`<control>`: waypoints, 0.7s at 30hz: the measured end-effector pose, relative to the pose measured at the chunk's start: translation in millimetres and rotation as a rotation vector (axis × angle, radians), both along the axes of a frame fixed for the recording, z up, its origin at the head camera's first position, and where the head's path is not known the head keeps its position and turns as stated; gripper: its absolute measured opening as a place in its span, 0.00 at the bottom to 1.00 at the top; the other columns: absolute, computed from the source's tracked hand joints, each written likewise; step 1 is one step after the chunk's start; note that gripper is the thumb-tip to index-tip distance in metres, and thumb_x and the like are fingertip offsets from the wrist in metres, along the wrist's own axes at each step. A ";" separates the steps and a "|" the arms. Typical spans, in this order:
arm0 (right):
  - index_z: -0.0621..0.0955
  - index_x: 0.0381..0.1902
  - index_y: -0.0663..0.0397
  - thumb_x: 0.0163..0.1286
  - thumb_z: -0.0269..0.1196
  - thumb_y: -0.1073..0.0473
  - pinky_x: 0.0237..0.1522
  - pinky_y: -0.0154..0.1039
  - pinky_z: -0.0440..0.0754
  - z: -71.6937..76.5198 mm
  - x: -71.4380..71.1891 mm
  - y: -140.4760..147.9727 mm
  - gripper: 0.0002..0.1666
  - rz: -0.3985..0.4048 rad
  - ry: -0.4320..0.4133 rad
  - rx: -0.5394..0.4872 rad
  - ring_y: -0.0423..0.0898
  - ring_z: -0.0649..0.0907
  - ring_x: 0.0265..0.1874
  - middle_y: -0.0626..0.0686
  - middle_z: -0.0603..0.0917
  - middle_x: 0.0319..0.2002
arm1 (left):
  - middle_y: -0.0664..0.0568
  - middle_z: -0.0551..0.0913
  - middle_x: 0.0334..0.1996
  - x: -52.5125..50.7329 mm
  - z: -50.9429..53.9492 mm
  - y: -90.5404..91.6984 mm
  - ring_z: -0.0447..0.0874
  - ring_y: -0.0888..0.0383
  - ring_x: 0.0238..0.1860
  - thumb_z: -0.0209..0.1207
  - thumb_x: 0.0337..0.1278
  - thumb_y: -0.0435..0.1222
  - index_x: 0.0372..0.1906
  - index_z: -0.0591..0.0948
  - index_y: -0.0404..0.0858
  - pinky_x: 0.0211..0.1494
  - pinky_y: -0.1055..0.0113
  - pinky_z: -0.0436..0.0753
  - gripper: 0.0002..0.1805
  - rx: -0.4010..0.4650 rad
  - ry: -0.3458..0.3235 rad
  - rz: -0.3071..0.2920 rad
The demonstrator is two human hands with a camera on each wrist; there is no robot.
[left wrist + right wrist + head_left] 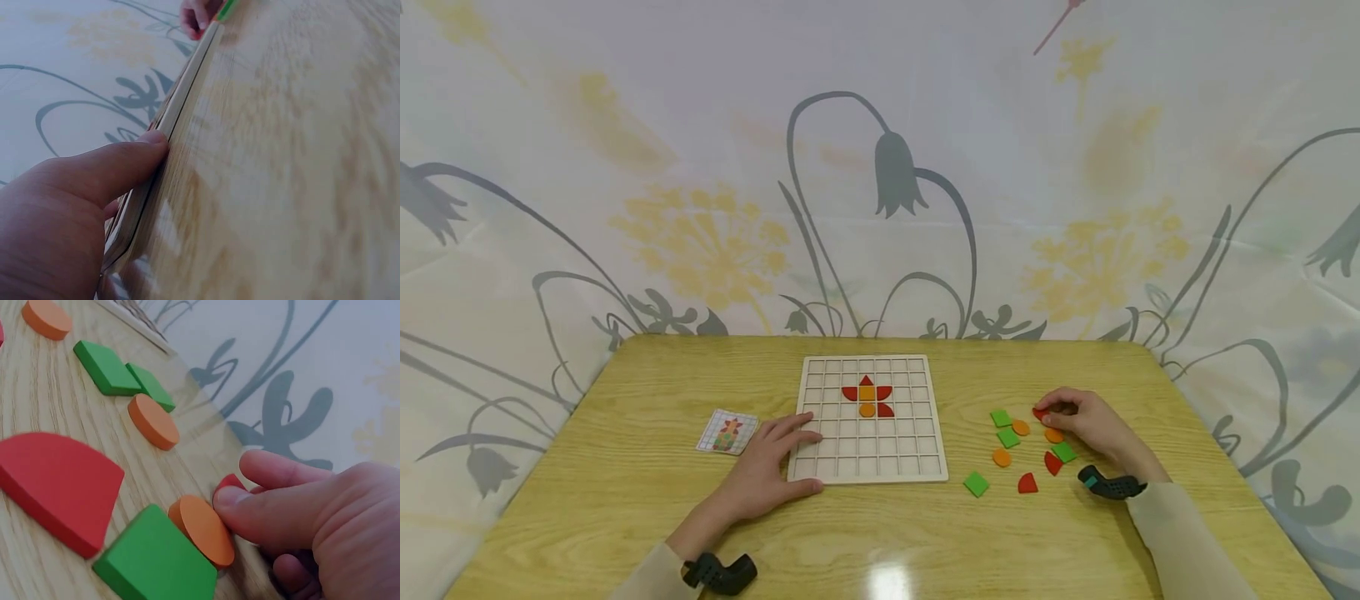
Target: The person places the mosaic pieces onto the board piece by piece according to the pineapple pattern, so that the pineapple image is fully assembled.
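My right hand point(1086, 421) pinches a red quarter-circle-like piece point(230, 482) between thumb and finger, at the far side of the loose pieces. Just beside it lies an orange disc point(203, 531), touching a green square point(159, 556). My left hand point(767, 467) rests on the left edge of the white grid board point(868, 470), fingers spread over the rim and thumb at the near corner. On the board, several red pieces point(884, 392) surround an orange square point(867, 392), with an orange disc point(867, 410) below it.
A small pattern card point(727, 432) lies left of the board, by my left hand. Between board and right hand are scattered green squares point(976, 483), orange discs point(1002, 457) and red quarter pieces point(1027, 483). A patterned curtain point(880, 250) stands behind the wooden table point(850, 533).
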State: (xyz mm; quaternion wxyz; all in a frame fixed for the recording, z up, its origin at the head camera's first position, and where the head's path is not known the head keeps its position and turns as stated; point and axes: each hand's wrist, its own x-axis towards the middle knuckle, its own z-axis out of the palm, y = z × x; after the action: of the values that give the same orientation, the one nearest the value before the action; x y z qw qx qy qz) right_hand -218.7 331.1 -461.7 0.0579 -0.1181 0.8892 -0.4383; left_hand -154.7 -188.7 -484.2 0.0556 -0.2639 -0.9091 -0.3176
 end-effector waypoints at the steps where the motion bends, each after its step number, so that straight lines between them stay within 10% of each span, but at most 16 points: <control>1: 0.84 0.47 0.62 0.69 0.66 0.62 0.39 0.34 0.78 -0.5 -0.4 0.2 0.11 -0.006 -0.004 0.001 0.43 0.80 0.37 0.58 0.84 0.46 | 0.50 0.67 0.72 -0.1 0.2 0.0 0.65 0.45 0.66 0.71 0.49 0.56 0.60 0.80 0.49 0.61 0.39 0.69 0.33 0.003 0.000 -0.001; 21: 0.78 0.60 0.67 0.74 0.62 0.60 0.35 0.34 0.78 6.7 -5.2 -19.7 0.21 -0.138 0.058 -0.038 0.48 0.80 0.39 0.61 0.81 0.47 | 0.49 0.67 0.72 -0.5 0.4 0.3 0.64 0.45 0.66 0.71 0.50 0.55 0.60 0.80 0.48 0.62 0.39 0.68 0.32 0.003 -0.002 -0.005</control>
State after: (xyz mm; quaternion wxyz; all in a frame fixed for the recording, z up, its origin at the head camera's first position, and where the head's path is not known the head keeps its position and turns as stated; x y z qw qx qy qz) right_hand -223.9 311.4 -455.1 -0.0007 -0.0703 0.8880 -0.4545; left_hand -155.2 -188.3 -483.7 0.0540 -0.2659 -0.9080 -0.3192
